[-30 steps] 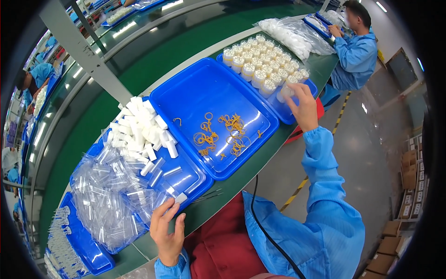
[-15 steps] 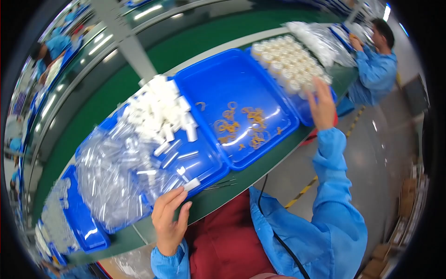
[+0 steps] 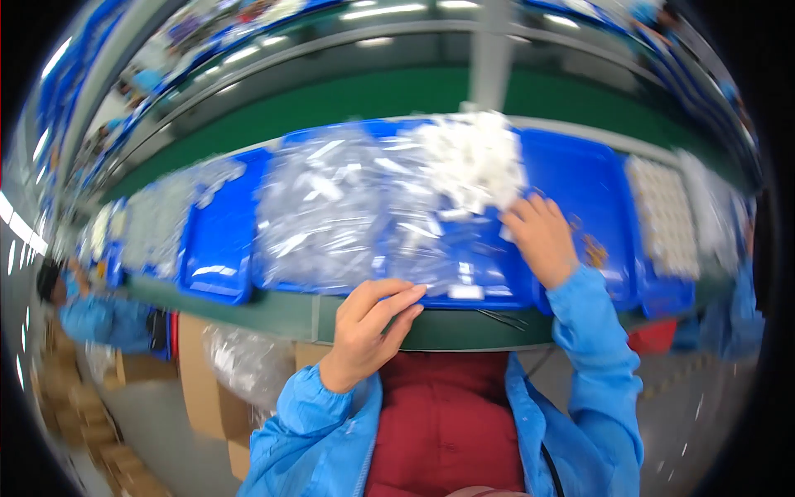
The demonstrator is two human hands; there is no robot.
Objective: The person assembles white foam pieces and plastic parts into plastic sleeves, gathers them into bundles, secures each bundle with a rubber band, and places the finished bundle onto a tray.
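Note:
My right hand [image 3: 542,242] reaches to the lower right edge of a heap of short white pieces [image 3: 472,161], its fingers curled round a small white piece [image 3: 506,234]; motion blur softens the grip. My left hand [image 3: 373,331] hovers at the tray's front edge, thumb and fingers slightly apart, with nothing visible between them. Beside its fingertips, a single white piece [image 3: 465,291] lies at the front rim of the blue tray [image 3: 505,290]. Clear plastic sleeves or tubes [image 3: 327,207] fill the tray to the left.
Right of the heap, a blue tray [image 3: 571,166] holds amber-coloured rings [image 3: 595,251]. Beyond it stand rows of whitish capped containers [image 3: 662,215]. Thin dark tools [image 3: 503,319] lie on the green bench [image 3: 431,331]. Cardboard boxes [image 3: 203,381] stand below; a co-worker [image 3: 91,315] is at far left.
The view has swung left. My right hand has left the capped containers and come over to the white heap, closing its fingers there. My left hand stays near the tray's front edge.

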